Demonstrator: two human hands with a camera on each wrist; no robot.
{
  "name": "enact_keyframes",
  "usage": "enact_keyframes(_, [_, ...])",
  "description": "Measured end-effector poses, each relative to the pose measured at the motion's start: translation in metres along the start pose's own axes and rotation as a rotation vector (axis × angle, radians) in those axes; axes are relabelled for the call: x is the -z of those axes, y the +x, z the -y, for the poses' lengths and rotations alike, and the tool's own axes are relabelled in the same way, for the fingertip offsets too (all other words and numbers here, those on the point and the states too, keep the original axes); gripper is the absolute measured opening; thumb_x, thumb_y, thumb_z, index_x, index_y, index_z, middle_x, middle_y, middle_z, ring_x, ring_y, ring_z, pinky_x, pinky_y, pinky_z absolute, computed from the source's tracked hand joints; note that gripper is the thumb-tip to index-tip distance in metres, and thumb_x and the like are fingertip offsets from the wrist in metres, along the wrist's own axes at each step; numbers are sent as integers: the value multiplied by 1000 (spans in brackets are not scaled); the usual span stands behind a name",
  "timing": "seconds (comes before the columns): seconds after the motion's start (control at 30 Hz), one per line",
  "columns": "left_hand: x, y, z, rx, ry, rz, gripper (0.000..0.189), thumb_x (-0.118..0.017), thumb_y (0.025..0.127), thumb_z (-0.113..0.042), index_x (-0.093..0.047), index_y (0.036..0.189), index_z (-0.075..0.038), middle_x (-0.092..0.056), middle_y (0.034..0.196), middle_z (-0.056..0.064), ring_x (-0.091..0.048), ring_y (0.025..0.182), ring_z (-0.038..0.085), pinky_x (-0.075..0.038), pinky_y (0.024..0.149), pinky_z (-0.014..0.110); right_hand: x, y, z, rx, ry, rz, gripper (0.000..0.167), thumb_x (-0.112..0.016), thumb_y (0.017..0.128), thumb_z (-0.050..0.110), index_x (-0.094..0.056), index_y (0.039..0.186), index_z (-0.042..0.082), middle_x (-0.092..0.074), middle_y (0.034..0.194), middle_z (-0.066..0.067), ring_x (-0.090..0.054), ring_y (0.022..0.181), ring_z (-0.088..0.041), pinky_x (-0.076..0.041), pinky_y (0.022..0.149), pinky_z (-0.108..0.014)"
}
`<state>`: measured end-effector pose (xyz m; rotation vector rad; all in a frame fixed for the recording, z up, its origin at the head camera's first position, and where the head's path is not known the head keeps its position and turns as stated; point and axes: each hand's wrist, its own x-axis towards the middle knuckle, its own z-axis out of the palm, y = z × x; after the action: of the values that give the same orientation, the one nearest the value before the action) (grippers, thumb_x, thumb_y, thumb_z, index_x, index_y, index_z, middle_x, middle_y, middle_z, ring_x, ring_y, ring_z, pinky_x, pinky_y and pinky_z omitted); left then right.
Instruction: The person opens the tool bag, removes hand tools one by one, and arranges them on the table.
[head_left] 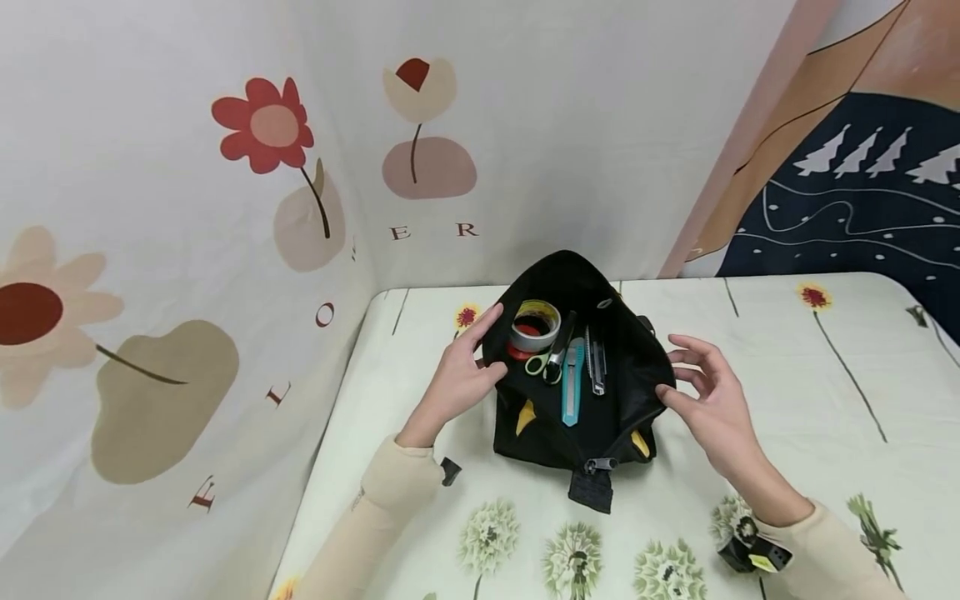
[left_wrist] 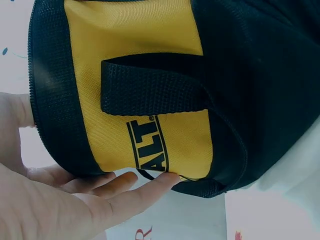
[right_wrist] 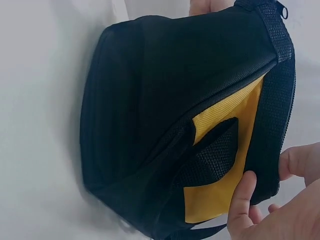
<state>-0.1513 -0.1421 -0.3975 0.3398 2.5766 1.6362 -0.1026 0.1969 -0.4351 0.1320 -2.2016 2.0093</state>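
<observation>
A black tool bag [head_left: 536, 437] with yellow panels stands on the table, its zipped mouth spread wide. My left hand [head_left: 462, 377] holds the left rim, thumb at the edge and fingers along the outer yellow side [left_wrist: 185, 30]. On the other side my right hand [head_left: 712, 408] pinches the right rim between thumb and fingers. Inside lie a roll of tape [head_left: 551, 315], a red round thing [head_left: 519, 353] partly under it, green-handled scissors [head_left: 537, 364], a teal utility knife [head_left: 572, 383], a grey utility knife [head_left: 597, 367] and a dark slim tool [head_left: 561, 337], its kind unclear.
The bag rests on a flower-printed tablecloth [head_left: 780, 400], close to the back edge. Behind and to the left hang printed cloth walls [head_left: 600, 125]. A zip pull [head_left: 600, 465] and a strap tab [head_left: 591, 492] hang at the bag's near side.
</observation>
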Motion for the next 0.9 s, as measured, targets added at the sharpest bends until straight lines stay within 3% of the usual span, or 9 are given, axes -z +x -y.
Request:
enact_keyframes(0.1, [-1,0,0,4,-1,3,84,-62,96,1,-39,175,-20,-34,181,1,-34,165,37,-50,118,54,-2,0,0,9,7,5,68,-66,97,-20,-60,152,20,-57,129,3,-62,109,-9,-56,81,-14])
enact_keyframes(0.27, [-1,1,-3,12,24,12,85,-63,96,0,-37,175,-19,-32,182,0,-33,166,32,-38,128,56,-6,2,3,42,-45,-2,68,-65,96,-22,-57,156,8,-59,127,4,-61,110,-10,-55,82,-14])
enact_keyframes(0.4, [0,3,-7,19,54,34,86,-63,97,-1,-34,176,-18,-28,183,0,-31,166,32,-40,126,54,-10,6,7,93,-109,-13,70,-65,92,-24,-54,157,1,-60,127,2,-60,111,-9,-52,84,-14])
enact_keyframes(0.5, [-1,5,-12,18,65,48,86,-62,98,-2,-32,177,-17,-24,184,1,-30,167,33,-47,112,53,-13,9,10,140,-164,-28,71,-65,90,-25,-55,156,-1,-61,128,-2,-60,113,-8,-49,89,-15])
enact_keyframes(0.63, [-1,6,-18,13,76,73,86,-62,100,-3,-27,178,-13,-20,185,5,-23,169,33,-41,123,58,-17,13,16,201,-236,-61,72,-66,87,-24,-59,153,2,-63,127,-5,-58,117,-6,-45,97,-20])
enact_keyframes(0.73, [-1,7,-19,-1,89,95,85,-61,101,-4,-24,178,-9,-17,186,8,-18,171,32,-25,134,61,-22,18,22,251,-250,-100,69,-70,87,-21,-62,151,2,-64,125,-2,-57,119,-5,-42,101,-23])
enact_keyframes(0.9, [-2,9,-18,-20,85,110,85,-60,102,-4,-22,177,-6,-16,186,10,-16,171,31,-23,135,58,-32,31,36,352,-210,-165,60,-76,90,-15,-64,147,-1,-67,128,-2,-58,123,-6,-42,105,-26])
